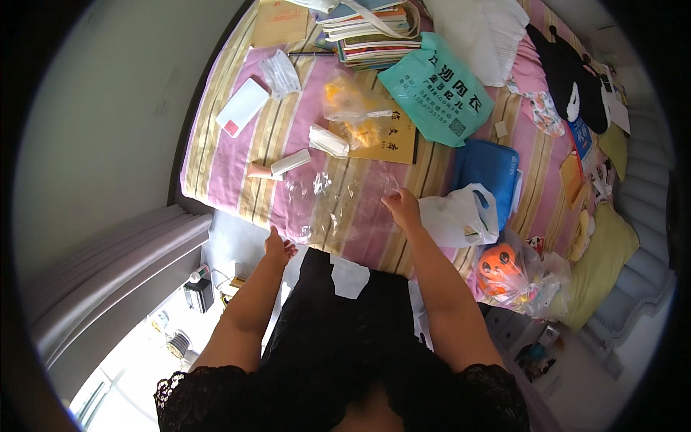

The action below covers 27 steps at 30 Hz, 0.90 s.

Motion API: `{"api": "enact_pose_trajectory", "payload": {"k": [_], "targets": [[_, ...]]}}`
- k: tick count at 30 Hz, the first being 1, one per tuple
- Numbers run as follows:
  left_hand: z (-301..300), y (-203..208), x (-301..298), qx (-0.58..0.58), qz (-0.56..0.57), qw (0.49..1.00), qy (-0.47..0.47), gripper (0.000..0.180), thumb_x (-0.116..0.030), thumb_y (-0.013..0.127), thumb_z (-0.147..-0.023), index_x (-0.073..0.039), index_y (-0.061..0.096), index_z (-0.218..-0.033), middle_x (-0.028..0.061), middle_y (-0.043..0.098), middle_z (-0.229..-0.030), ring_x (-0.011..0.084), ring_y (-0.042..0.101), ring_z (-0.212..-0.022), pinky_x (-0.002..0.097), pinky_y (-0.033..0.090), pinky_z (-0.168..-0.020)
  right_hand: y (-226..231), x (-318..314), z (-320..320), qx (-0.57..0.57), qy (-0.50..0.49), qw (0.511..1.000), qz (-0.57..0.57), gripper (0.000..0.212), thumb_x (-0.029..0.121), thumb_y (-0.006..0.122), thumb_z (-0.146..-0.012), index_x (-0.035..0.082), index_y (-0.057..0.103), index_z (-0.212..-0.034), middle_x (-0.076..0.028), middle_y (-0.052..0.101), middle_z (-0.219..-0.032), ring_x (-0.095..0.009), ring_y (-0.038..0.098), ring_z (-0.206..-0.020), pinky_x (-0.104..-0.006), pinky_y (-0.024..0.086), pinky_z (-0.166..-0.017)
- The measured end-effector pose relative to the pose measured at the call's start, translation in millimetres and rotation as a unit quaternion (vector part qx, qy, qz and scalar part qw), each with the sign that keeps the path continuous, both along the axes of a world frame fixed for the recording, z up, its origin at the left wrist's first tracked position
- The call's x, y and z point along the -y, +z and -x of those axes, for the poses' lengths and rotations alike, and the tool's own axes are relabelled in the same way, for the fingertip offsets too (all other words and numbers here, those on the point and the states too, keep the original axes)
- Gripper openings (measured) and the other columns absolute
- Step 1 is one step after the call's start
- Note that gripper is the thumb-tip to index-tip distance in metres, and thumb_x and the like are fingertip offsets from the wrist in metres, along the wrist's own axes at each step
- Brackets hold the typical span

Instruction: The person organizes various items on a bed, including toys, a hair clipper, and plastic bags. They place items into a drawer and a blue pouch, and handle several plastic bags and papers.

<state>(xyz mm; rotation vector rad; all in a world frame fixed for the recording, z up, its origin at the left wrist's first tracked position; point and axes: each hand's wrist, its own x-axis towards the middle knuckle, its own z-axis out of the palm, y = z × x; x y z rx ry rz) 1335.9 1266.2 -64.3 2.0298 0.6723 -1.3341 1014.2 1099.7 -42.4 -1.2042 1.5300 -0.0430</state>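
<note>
Head view: a bed [209, 176] with a striped cover carries the items; its near edge passes just below the clear plastic film [331, 205], the reference item. The film lies spread close to that edge — presumably for easy reach.

Teal bag [435, 90], beyond and right of the film: laid flat, printed side up, so its large black characters and square code show. Book stack [374, 50], beyond the film: spine lettering too small to read. White bag [450, 219], right of the film: rests by a blue case [479, 162]; green marks show near its lower edge. Yellow booklet [403, 144], just beyond the film: black characters on its cover, partly hidden by bagged yellow goods [356, 133]. White box [243, 104], beyond and left of the film: red label at one corner.

Right hand [404, 209]: fingertips pinch the film's right edge — likely to steady it. Left hand [279, 248]: fingers loosely parted near the film's near-left corner, nothing visibly gripped; contact cannot be told.
</note>
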Motion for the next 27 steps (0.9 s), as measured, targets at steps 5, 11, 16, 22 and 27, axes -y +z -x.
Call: {"api": "enact_pose_trajectory", "payload": {"k": [5, 11, 16, 22, 27], "targets": [[9.5, -40.1, 16.9, 0.352, 0.075, 0.828, -0.43, 0.083, -0.055, 0.067, -0.072, 0.004, 0.04, -0.124, 0.0243, 0.053, -0.112, 0.0337, 0.054, -0.099, 0.0405, 0.043, -0.086, -47.5, 0.3, -35.9, -0.232, 0.076, 0.941, 0.235, 0.056, 0.028, 0.073, -0.07, 0.001, 0.049, -0.113, -0.022, 0.055, -0.111, -0.031, 0.058, -0.095, -0.0377, 0.047, -0.079], [13.9, -60.3, 28.6, 0.065, 0.056, 0.908, -0.411, 0.063, -0.037, 0.077, -0.066, 0.005, 0.053, -0.108, 0.0161, 0.06, -0.098, 0.0253, 0.058, -0.088, 0.0356, 0.047, -0.076, -102.9, -46.8, -21.8, -0.145, -0.102, 0.982, 0.068, 0.043, 0.023, 0.074, -0.07, -0.003, 0.056, -0.1, -0.018, 0.062, -0.09, -0.025, 0.06, -0.074, -0.0354, 0.048, -0.063], [-5.8, -5.7, 29.4, -0.091, 0.263, 0.91, -0.308, 0.047, -0.026, 0.079, -0.066, 0.001, 0.06, -0.099, 0.0102, 0.064, -0.087, 0.0194, 0.06, -0.077, 0.0313, 0.048, -0.068, 34.9, -49.8, -2.6, 0.097, -0.132, 0.984, 0.067, 0.027, 0.02, 0.072, -0.073, -0.002, 0.059, -0.081, -0.008, 0.06, -0.067, -0.012, 0.054, -0.058, -0.0276, 0.044, -0.053], [22.1, 179.0, 118.6, 0.248, 0.457, 0.586, -0.621, 0.111, -0.041, 0.083, -0.057, -0.002, 0.02, -0.14, 0.0207, 0.031, -0.139, 0.0355, 0.024, -0.131, 0.0423, 0.021, -0.107, 218.7, -25.0, -3.0, 0.109, 0.166, 0.953, 0.229, 0.025, 0.019, 0.069, -0.076, -0.001, 0.055, -0.074, -0.011, 0.062, -0.074, -0.017, 0.058, -0.062, -0.0302, 0.044, -0.056], [48.1, 245.1, 163.8, -0.16, 0.418, 0.589, -0.673, 0.044, -0.02, 0.075, -0.074, -0.002, 0.06, -0.111, 0.0092, 0.064, -0.103, 0.0192, 0.058, -0.1, 0.0284, 0.044, -0.088, 324.3, -0.6, 6.8, 0.108, 0.239, 0.919, 0.295, 0.021, 0.013, 0.065, -0.077, 0.001, 0.059, -0.093, -0.008, 0.06, -0.078, -0.015, 0.058, -0.074, -0.0281, 0.045, -0.063]]}}
